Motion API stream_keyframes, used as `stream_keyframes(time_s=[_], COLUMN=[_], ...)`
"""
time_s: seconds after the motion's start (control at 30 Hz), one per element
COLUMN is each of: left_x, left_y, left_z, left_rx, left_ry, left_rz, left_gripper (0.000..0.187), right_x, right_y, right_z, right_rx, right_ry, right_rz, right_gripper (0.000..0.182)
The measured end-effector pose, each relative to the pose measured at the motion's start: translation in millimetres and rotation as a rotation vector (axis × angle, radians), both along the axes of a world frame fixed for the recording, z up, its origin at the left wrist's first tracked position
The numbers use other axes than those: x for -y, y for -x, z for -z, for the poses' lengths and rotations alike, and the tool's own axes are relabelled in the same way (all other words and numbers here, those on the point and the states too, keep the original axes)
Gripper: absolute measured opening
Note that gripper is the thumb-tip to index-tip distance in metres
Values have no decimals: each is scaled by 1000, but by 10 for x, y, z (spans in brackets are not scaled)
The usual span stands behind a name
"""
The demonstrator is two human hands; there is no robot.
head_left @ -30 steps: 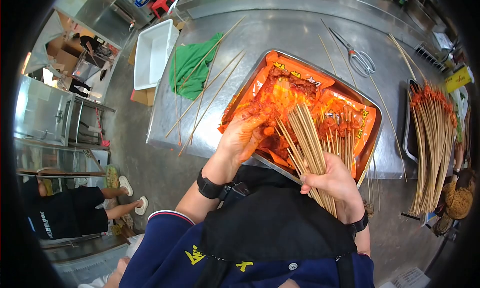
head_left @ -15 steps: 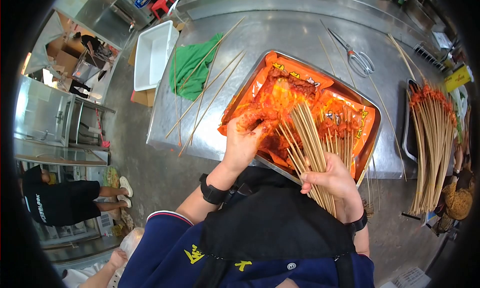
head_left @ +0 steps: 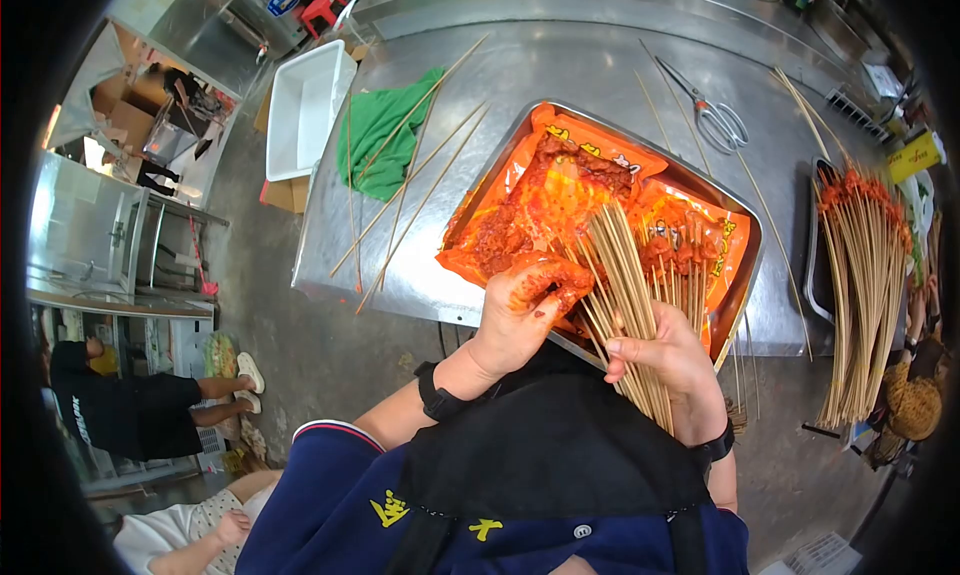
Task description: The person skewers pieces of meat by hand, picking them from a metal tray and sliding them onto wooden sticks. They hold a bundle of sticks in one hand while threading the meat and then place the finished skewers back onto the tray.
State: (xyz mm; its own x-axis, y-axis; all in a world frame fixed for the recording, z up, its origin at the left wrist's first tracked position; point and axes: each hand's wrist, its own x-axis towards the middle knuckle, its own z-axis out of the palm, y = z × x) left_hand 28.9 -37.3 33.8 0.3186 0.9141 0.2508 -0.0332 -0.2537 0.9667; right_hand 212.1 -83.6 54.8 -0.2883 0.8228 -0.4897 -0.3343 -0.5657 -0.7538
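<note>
My right hand [head_left: 672,355] is wrapped round a thick bundle of bamboo skewers [head_left: 622,265], whose upper ends lean over the metal tray [head_left: 757,260]. Red sauce coats the fingers of my left hand [head_left: 522,307], which are pinched together just left of the bundle; what they hold is hidden by the sauce and fingers. Inside the tray lie opened orange bags [head_left: 645,157] with red marinated meat [head_left: 490,245]. Skewers threaded with red pieces [head_left: 672,250] rest at the tray's right side.
Loose skewers [head_left: 415,170] cross a green cloth [head_left: 385,140] beside a white bin [head_left: 306,110]. Scissors [head_left: 718,123] lie behind the tray. At right, many loaded skewers [head_left: 862,285] overhang a dark tray [head_left: 820,245]. Other people [head_left: 125,405] are at the left.
My left hand has come back from the meat at the tray's left, moving right and toward me, near the skewer tips. My right hand keeps its hold on the bundle.
</note>
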Motion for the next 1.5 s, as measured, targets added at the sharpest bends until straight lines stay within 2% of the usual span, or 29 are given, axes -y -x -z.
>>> stream_keyframes(time_s=[0.1, 0.17, 0.23, 0.3, 0.33, 0.37, 0.5, 0.57, 0.63, 0.67, 0.73, 0.87, 0.97, 1.07, 1.17, 1.23, 1.27, 1.37, 1.4, 1.43, 1.5], left_x=[4, 14, 9, -29, -43, -55, -191, -303, -521, -586, -658, -644, -641, -602, -607, -634, -631, -611, -567, -542, -499], left_y=[-16, 1, -3, -53, -103, -112, -45, 77, 297, 376, 459, 277, 220, 187, 267, 398, 450, 528, 459, 434, 411], left_z=[67, 66, 72, 107, 167, 171, 152, 164, 228, 274, 301, 223, 286, 283, 270, 391, 422, 437, 297, 232, 170], left_rx=[39, 10, -20, -113, -109, -108, -118, -17, -507, -509, -1077, -1262, -1348, -1383, -1289, -1011, -1011, -76, 192, 192, 431], left_ry=[30, 92, 154, 154, 256, 256, 243, 369, 180, 181, -109, -125, -188, -83, -56, -115, -114, 589, 670, 670, 754], left_rz=[-50, -45, -35, -7, -21, -28, 32, -51, -242, -241, -256, -268, -132, -54, -144, -246, -247, -99, -23, -22, 4], left_gripper=[17, 18, 20, 19, 20, 20, 23, 17, 15, 15, 17, 21, 21, 23, 25, 29, 29, 23, 26, 26, 33], right_x=[14, 67, 94, 95, 80, 67, 26, 20, 14, 22, 24, 13, 16, 29, 15, 12, 4, 0, 0, -2, 0], right_y=[27, 34, 28, -16, -28, -29, -46, -49, -79, -116, -113, -67, -61, -37, -40, -31, -16, 5, 4, 3, 2], right_z=[-67, -106, -154, -80, -127, -151, -99, -48, -22, 76, 96, 8, 21, 46, 46, 24, -12, -10, -2, 0, 7], right_rx=[81, 303, 234, 176, 121, 121, 30, -74, -125, -61, 2, 44, 38, 29, 35, 47, 65, 82, 81, 81, 93], right_ry=[-3, -227, -191, -173, -96, -97, -72, -62, -50, -72, -96, -45, -47, -47, -51, -52, -17, 12, 8, 8, 6], right_rz=[11, 76, 106, 59, 3, -4, 29, 137, 153, 110, 66, 48, 57, 72, 53, 32, 27, 15, 3, 4, -17], right_gripper=[22, 22, 23, 25, 26, 26, 22, 22, 24, 24, 24, 22, 21, 21, 20, 20, 19, 18, 19, 19, 19])
